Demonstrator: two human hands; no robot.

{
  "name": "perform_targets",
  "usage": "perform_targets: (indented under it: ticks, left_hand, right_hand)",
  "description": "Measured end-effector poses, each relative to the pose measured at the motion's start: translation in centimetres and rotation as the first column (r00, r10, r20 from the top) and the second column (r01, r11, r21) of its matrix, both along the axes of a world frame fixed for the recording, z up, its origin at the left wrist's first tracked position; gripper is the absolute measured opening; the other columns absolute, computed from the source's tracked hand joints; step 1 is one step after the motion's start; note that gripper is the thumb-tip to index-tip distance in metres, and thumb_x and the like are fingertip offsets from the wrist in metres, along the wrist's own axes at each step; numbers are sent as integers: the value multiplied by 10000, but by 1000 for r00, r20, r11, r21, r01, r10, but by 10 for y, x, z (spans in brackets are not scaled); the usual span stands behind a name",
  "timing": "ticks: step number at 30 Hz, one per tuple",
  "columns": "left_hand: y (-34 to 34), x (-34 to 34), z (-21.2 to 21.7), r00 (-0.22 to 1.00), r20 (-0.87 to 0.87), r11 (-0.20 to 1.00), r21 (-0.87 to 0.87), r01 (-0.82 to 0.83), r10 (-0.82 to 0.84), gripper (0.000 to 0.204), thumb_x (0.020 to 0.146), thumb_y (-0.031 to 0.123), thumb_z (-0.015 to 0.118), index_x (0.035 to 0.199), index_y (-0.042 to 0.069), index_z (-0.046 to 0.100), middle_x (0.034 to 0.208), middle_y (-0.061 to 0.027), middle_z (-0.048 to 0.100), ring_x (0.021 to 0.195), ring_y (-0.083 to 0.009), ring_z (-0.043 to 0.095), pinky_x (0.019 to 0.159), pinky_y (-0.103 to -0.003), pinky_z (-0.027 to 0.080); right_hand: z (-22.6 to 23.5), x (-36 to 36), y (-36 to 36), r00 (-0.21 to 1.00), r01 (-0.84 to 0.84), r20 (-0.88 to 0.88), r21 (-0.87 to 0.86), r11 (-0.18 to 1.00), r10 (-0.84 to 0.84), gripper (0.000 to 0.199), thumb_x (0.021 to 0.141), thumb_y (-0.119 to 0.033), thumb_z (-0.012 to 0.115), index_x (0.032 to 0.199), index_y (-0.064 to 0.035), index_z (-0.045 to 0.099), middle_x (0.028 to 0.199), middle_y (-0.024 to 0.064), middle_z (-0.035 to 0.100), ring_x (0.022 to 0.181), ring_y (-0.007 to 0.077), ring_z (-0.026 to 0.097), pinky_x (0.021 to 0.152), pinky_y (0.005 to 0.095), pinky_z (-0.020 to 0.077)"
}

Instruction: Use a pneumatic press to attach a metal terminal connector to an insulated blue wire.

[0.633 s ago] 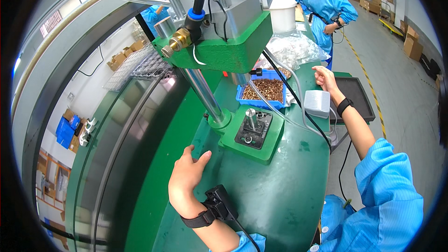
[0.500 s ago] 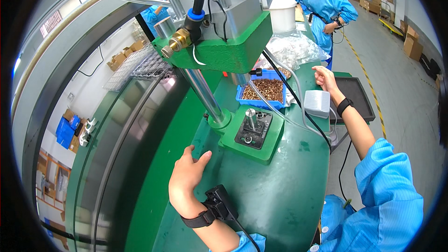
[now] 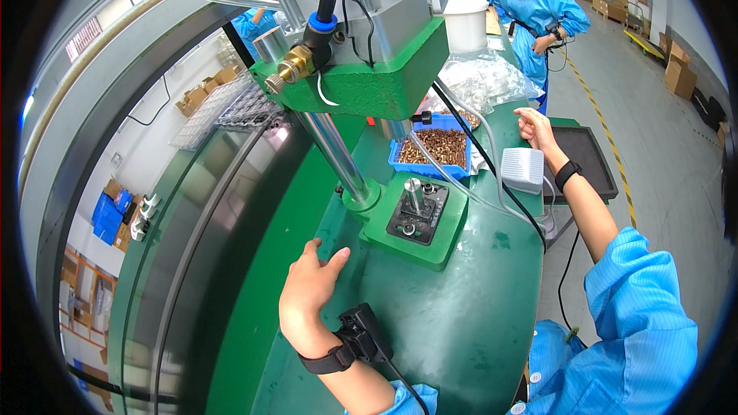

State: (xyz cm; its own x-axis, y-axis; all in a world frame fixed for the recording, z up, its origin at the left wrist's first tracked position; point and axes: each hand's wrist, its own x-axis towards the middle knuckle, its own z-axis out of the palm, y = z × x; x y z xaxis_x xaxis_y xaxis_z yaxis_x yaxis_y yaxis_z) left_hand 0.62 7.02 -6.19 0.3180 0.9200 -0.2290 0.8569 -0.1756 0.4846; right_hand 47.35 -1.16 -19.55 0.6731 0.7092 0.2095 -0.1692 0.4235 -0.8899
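My left hand hovers over the near left part of the green table, thumb and forefinger apart, holding nothing. Ahead of it and to its right stands a green press base. A black fixture plate with an upright metal pin is mounted on that base. The press head hangs above, with a gap between its ram and the pin. At the table's right edge my right hand has its fingers curled in loosely, and nothing shows in them. A pale grey box-shaped device is just below that hand.
Behind the press sits a blue tray full of small copper-coloured parts. Clear plastic bags and a white bucket stand farther back. Cables and hoses cross the table's right side. A black tray is beyond the right edge; a co-worker stands farther off.
My left hand has shifted very slightly; my right hand stays in place. The press and the parts tray look the same.
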Motion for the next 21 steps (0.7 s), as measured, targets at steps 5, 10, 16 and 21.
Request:
perform_targets:
  ticks: [5,10,16,21]
  left_hand:
    - [0,2,0,1000,14,1000,-10,-7,7,644,787,418,575,1239,-6,401,961,-179,595,903,-287,582,793,-376,449]
    - [2,1,-4,1000,18,1000,8,-1,1,644,785,414,580,1239,-7,403,948,-173,597,893,-285,584,790,-377,450]
    - [0,2,-3,1000,16,1000,-9,-7,7,638,788,410,578,1235,-11,406,941,-173,599,893,-281,586,791,-374,450]
    - [1,2,-4,1000,25,1000,-11,-6,6,637,789,409,578,1236,-12,406,948,-176,597,899,-282,584,798,-376,448]
  right_hand:
    - [-2,2,-1,1000,-8,-6,16,1000,8,185,847,-134,524,947,19,554,624,7,469,440,18,300,393,154,230]
    - [0,0,-1,1000,5,-12,2,1000,-5,188,848,-135,522,951,20,551,625,8,468,444,21,305,393,156,228]
    - [0,0,-2,1000,-2,1,-10,1000,2,193,853,-155,515,949,10,543,620,9,460,448,30,298,399,165,234]
    - [0,2,-2,1000,-4,5,-4,1000,4,192,851,-153,520,948,10,543,617,7,463,441,30,293,396,165,236]
